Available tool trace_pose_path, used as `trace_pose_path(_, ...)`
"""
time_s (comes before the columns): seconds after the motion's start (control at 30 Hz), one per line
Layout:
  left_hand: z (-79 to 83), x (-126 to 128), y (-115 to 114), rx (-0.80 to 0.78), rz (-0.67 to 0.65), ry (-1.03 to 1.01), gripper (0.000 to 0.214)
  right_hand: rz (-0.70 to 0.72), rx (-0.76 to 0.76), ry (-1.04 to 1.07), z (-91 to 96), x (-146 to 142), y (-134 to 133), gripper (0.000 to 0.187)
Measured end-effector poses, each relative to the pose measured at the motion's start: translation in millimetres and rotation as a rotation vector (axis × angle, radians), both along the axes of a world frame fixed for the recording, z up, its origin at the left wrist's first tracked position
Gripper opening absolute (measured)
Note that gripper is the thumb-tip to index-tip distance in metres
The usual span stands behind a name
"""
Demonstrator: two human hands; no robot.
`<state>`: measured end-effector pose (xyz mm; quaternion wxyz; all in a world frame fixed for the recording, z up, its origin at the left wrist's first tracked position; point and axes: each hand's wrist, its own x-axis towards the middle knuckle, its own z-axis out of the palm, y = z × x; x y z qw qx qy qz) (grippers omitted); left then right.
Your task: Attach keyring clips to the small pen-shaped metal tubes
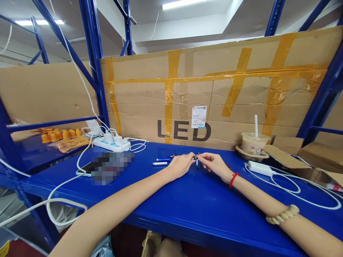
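Observation:
My left hand (pixel 182 164) and my right hand (pixel 214 164) meet at the far middle of the blue shelf top (pixel 193 203). Both pinch a small dark metal part (pixel 197 161) between their fingertips; what it is, I cannot make out. Just left of my left hand lie a silver tube (pixel 160 164), a blue tube (pixel 162 159) and another small metal piece (pixel 170 156). A red string circles my right wrist, and a bead bracelet sits farther up that arm.
A white power strip (pixel 111 144) with chargers and cables stands at the back left, beside a phone (pixel 85 168). A lidded drink cup with a straw (pixel 254 142) and a white adapter (pixel 259 167) with its cord are at the right. A taped cardboard wall (pixel 214 96) closes the back.

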<state>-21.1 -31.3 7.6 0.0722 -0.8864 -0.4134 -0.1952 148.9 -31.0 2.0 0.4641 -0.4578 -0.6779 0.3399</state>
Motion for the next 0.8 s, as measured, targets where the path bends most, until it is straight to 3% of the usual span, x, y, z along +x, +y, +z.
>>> trace_pose_path(0.4,-0.4,-1.7,1.6,0.078,-0.097,-0.045,0.026,-0.022,-0.052,0.066,4.5,-2.0,-8.2,0.045)
trace_pose_path(0.8,-3.0,-1.9,2.8,0.111,-0.107,-0.057,0.027,-0.02,-0.038,0.1,3.9,-3.6,-8.5,0.046)
